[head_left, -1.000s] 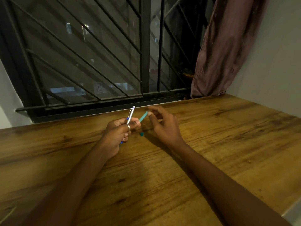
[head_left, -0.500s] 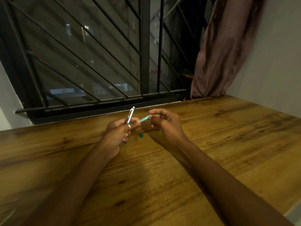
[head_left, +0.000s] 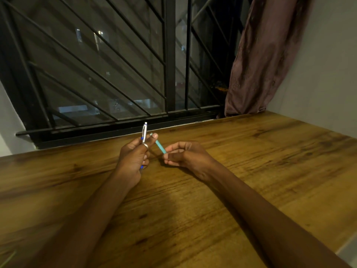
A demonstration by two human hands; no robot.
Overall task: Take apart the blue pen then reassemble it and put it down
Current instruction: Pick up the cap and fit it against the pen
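My left hand grips the blue pen's upper barrel, which stands nearly upright with its silver clip and white end on top; a bit of blue shows below my fist. A slim teal pen part slants between my hands. Its upper end rests against my left thumb tip and its lower end is pinched in the fingers of my right hand. Both hands hover just above the wooden table, a few centimetres apart.
The table runs to a barred window at the back and a wall on the right. A brownish curtain hangs at the back right corner. The table's near right edge shows at the lower right.
My right hand has drawn back to the right and lowered, tilting the teal part so its far end leans on my left thumb. A small teal piece seen earlier on the table is out of sight.
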